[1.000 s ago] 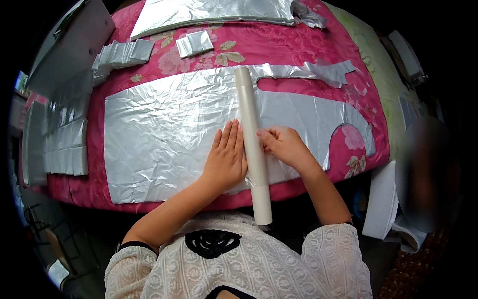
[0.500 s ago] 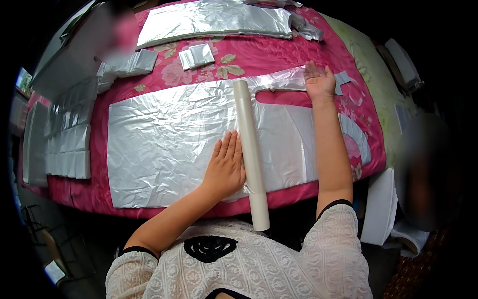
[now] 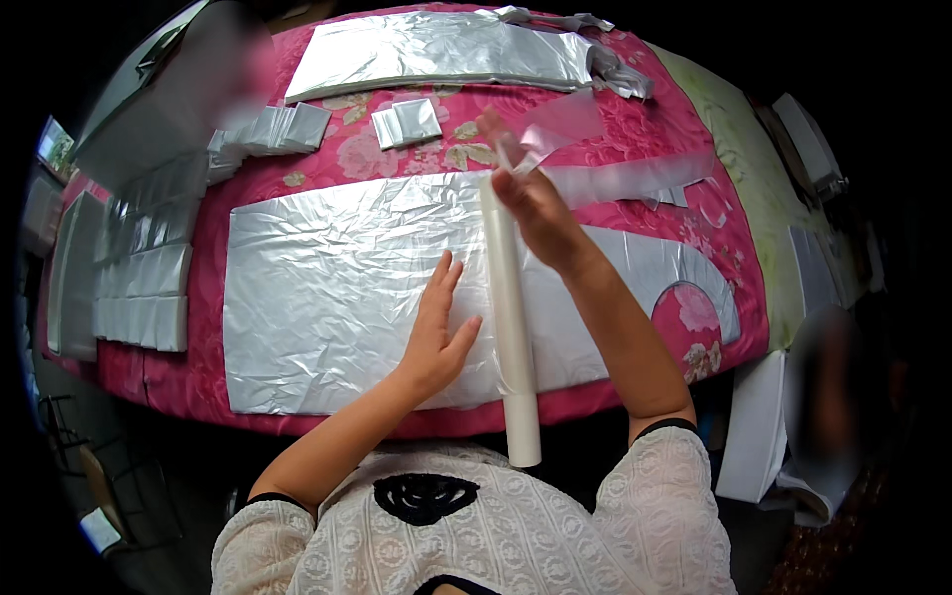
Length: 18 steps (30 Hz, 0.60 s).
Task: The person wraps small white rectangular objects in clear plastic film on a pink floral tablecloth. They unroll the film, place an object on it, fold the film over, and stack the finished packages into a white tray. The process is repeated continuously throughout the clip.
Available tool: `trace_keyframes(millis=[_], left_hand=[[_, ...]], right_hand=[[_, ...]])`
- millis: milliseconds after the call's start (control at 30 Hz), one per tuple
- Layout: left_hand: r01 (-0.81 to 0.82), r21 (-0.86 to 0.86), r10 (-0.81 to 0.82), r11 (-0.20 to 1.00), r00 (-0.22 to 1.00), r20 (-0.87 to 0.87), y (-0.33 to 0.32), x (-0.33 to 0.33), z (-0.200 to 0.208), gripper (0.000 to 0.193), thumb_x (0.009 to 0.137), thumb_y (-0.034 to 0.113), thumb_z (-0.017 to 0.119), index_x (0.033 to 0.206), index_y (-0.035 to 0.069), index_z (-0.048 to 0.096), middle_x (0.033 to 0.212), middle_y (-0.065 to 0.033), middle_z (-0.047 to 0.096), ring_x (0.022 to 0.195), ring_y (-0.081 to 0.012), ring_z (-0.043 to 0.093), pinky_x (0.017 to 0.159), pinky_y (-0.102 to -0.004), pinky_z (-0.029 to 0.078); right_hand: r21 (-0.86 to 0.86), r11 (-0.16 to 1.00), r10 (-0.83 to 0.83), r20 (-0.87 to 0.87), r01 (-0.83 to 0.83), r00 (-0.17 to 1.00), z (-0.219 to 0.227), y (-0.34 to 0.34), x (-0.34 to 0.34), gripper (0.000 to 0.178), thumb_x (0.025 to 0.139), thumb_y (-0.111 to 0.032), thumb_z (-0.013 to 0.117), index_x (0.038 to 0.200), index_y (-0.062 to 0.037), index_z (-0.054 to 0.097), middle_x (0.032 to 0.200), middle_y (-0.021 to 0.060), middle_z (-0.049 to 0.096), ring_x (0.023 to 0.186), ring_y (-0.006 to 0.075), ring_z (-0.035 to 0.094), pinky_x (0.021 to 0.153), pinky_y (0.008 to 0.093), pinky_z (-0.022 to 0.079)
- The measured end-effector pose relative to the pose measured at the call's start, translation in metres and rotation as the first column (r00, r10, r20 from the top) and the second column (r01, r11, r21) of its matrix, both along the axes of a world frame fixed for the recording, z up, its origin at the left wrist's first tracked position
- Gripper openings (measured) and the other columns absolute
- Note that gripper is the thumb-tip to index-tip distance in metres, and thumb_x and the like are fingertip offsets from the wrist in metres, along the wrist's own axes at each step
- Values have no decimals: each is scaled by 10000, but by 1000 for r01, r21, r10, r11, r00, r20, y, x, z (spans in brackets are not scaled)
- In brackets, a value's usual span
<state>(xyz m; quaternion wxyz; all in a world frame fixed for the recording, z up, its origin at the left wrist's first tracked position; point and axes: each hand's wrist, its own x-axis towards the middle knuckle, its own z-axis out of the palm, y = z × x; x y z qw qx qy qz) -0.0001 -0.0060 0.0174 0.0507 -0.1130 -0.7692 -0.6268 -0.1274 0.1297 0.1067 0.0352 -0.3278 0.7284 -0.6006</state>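
Note:
A shiny silvery plastic sheet (image 3: 327,297) lies spread and wrinkled across the table. Across it rests a long pale tube (image 3: 511,317), its near end jutting past the table edge. To the left of the tube, my left hand (image 3: 434,332) is open, fingers stretched and thumb apart, over the sheet. My right hand (image 3: 535,213), smeared by motion, is at the tube's far end. Between its thumb and fingers runs a thin translucent plastic strip (image 3: 565,124), lifted and bent. Another strip (image 3: 645,178) trails rightward from near that hand.
A thick stack of silvery sheets (image 3: 436,55) lies at the back. Small folded plastic packets (image 3: 407,124) sit nearer, with rows of packets (image 3: 144,268) at the left. A pink flowered cloth (image 3: 198,372) covers the table; a white box (image 3: 754,426) stands lower right.
My right hand has swung left from the right-hand strap to the tube's far end, bringing plastic up with it. My left hand has drawn slightly away from the tube, its thumb now spread.

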Motion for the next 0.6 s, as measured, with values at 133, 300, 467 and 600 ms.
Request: trace_keyframes(millis=[133,300,467,600], left_hand=[[-64,618,-37,784,988,149,-54,5,27,598,912,450,465,1317,40,305,1274,-78,415,1177,-168,444,980,-325,384],[-399,588,166,703,897,410,-106,15,18,135,884,134,580,960,23,566,863,-67,610,797,-148,608,766,-286,502],[-559,470,312,683,805,504,-142,27,12,133,878,94,569,993,27,575,884,-42,585,781,-116,568,725,-249,492],[-672,409,411,617,719,561,-166,49,6,247,859,60,559,1098,11,519,968,-83,570,786,-129,565,710,-251,494]], right_hand=[[217,921,350,-98,-323,932,-29,-76,54,850,835,-624,433,1430,-66,195,1451,234,203,1369,398,89,1105,438,100],[474,870,336,-361,-140,870,-39,-94,68,892,776,-604,546,1412,-55,245,1461,199,204,1372,381,87,1103,456,137],[439,881,81,-502,173,861,-42,-51,64,832,702,-382,727,1360,-46,345,1402,179,315,1324,365,223,1067,445,243],[507,781,-124,-445,364,887,-45,8,70,778,708,-317,733,1332,-23,374,1334,181,386,1247,352,327,1027,416,307]])
